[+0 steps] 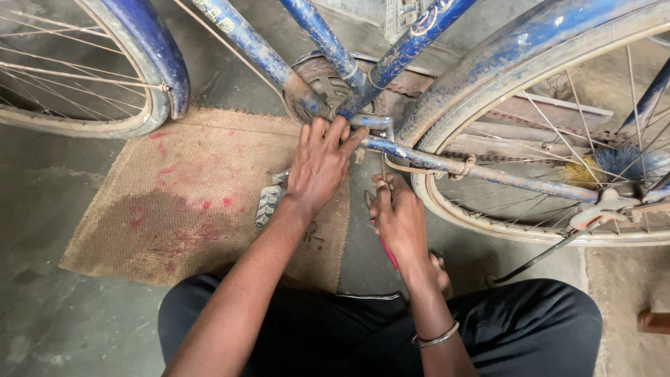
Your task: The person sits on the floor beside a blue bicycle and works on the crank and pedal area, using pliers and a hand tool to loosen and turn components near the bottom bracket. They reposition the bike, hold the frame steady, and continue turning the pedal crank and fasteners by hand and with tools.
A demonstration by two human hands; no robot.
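A worn blue bicycle frame (419, 157) stands upright in front of me. My left hand (319, 164) rests with spread fingers on the lower frame tube near the bottom bracket, just above a grey pedal (269, 202). My right hand (398, 216) is closed around a red-handled tool (388, 255) whose thin metal tip points up toward the chain stay. The chainring (328, 84) shows behind the frame tubes. A metal bangle sits on my right wrist.
The rear wheel (558, 234) with spokes and a blue mudguard fills the right side. The front wheel (84, 126) is at upper left. A stained burlap mat (181, 202) lies on the grey concrete floor. My legs in dark trousers are at the bottom.
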